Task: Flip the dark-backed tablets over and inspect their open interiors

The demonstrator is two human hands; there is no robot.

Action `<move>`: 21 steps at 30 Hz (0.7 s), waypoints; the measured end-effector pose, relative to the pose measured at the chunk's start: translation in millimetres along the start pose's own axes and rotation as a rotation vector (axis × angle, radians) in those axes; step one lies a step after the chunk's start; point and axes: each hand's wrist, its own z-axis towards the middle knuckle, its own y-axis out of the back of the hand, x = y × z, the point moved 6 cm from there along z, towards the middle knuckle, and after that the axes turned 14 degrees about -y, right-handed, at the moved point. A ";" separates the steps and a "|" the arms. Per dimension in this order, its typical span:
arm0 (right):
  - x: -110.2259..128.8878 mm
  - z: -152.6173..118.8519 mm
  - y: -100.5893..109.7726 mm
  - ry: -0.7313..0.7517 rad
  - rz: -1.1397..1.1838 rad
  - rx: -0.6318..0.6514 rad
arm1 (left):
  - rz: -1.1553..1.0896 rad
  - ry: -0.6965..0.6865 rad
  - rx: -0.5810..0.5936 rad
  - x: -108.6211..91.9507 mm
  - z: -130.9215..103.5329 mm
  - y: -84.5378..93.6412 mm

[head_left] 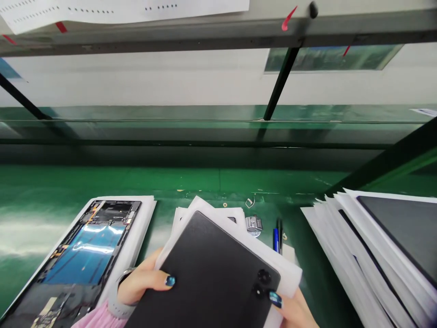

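Note:
A dark grey tablet [218, 269], back side up with two round camera lenses near its right corner, lies on a white foam sheet [290, 269] in my hands. My left hand [146, 280] grips the left edge, thumb on the tablet's back and fingers hidden underneath. At the lower right corner, my right hand [293, 307] is closed on tablet and sheet, its thumb beside the lenses. To my left, an opened tablet [85, 259] with a blue battery and exposed circuit parts rests on white foam sheets [145, 223].
At right stands a tall stack of white foam sheets [336, 228] with dark panels [406, 228] between and on top. Behind my hands lie more white sheets [239, 212], a small metal part [253, 223], a blue pen [276, 240] and a black pen [280, 230] on the green bench [164, 180].

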 end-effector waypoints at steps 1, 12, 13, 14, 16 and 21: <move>0.5 0.2 -1.1 -0.008 -0.008 0.002 | 0.008 0.002 0.004 0.5 0.0 0.9; 10.8 14.5 -9.0 0.014 -0.023 -0.019 | 0.102 -0.031 0.045 1.8 4.1 6.5; 10.7 14.1 -13.7 0.007 -0.009 -0.007 | 0.100 -0.035 0.042 1.9 4.0 5.8; 10.5 14.2 -16.9 0.001 0.007 0.001 | 0.095 -0.039 0.039 1.8 3.8 5.0; 10.4 17.0 -18.0 0.008 0.029 0.000 | 0.080 -0.044 0.035 1.2 3.4 3.3; 26.9 27.6 -1.0 0.270 -0.149 -0.129 | 0.035 -0.057 0.055 -4.3 6.2 -4.1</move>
